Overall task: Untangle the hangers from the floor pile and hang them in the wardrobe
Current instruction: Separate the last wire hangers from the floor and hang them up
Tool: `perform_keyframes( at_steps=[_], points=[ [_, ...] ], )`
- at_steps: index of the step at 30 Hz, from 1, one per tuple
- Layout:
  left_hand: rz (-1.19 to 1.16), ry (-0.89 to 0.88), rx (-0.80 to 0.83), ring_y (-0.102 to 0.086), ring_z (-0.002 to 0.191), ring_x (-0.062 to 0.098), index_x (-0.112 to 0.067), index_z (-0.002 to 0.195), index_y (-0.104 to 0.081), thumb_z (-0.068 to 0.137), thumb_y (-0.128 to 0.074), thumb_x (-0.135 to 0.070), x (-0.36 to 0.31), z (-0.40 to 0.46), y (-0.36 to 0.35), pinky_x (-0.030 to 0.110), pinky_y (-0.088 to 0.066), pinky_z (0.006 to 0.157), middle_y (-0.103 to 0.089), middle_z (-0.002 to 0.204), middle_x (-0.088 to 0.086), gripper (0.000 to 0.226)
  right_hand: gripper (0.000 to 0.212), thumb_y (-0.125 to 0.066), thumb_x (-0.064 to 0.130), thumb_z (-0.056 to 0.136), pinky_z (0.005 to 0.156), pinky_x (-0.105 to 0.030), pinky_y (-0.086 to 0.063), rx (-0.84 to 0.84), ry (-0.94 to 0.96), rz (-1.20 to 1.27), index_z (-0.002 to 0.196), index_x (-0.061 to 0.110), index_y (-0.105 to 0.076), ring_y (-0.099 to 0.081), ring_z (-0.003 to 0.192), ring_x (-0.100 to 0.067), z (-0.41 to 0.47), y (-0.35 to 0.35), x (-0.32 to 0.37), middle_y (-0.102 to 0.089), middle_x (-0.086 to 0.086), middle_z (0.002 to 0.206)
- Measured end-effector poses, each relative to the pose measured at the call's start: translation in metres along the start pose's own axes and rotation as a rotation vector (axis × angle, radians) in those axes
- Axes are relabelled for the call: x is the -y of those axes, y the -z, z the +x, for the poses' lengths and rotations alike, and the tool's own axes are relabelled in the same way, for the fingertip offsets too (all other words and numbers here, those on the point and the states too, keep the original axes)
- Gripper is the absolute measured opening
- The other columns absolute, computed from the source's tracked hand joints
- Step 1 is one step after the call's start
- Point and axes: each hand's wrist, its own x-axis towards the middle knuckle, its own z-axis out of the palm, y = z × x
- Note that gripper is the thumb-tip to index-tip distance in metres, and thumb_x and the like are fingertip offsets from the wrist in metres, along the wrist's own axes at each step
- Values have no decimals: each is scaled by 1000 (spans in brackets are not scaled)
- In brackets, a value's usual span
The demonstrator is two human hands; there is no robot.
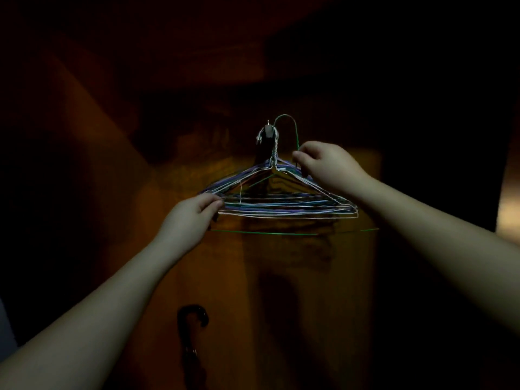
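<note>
Dim wardrobe wood [323, 277] backs the right hand [326, 164], its grip pinching the green hanger [292, 128] by the neck, while the left hand [194, 215] pinches the hung bundle [281, 204] steady on the hook [267, 133], so I'd lift the green loop clear over that hook before letting go.

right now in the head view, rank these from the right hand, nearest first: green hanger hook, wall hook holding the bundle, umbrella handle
From the right hand:
1. green hanger hook, just above its fingers, which pinch the green wire below it.
2. wall hook, up and to the left.
3. umbrella handle, far below, lower left.
</note>
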Motion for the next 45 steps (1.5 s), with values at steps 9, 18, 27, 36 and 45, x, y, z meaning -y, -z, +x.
perform_keyframes(
  at_steps=[9,18,27,36,45],
  points=[
    [-89,55,-115,-52,68,7,-21,99,-67,102,-49,-24,0,57,-16,22,-36,57,-61,78,-6,19,30,-48,42,99,66,-24,-45,-76,-29,-15,113,21,-64,-56,79,-9,55,-2,-19,-60,8,89],
    [-11,80,-216,-50,99,15,-10,116,-68,101,-50,-26,34,79,-35,28,-33,77,-61,109,5,29,30,-51,42,98,74,-33,-53,-6,-66,-1,110,19,-66,-61,85,-14,82,-33,-27,-64,3,93],
    [251,14,-268,-43,99,25,-4,118,-68,101,-51,-22,66,76,-51,29,-30,78,-47,95,3,30,31,-48,37,100,73,-33,-53,12,-20,14,115,16,-65,-61,86,-15,71,-64,-30,-67,-2,99],
    [499,-24,-180,-50,106,26,-6,111,-61,101,-48,-29,71,94,-54,38,-46,81,-50,112,10,29,31,-50,40,98,61,-27,-44,4,-4,-105,109,16,-65,-55,80,-13,76,-65,-38,-56,3,94],
    [508,-96,-71,-45,129,26,-8,138,-45,98,-48,-45,68,111,-51,38,-40,102,-47,141,11,55,75,-57,59,88,103,-37,-43,212,6,-170,147,19,-35,-44,129,-21,65,-55,-80,-43,-4,144]
  ],
)
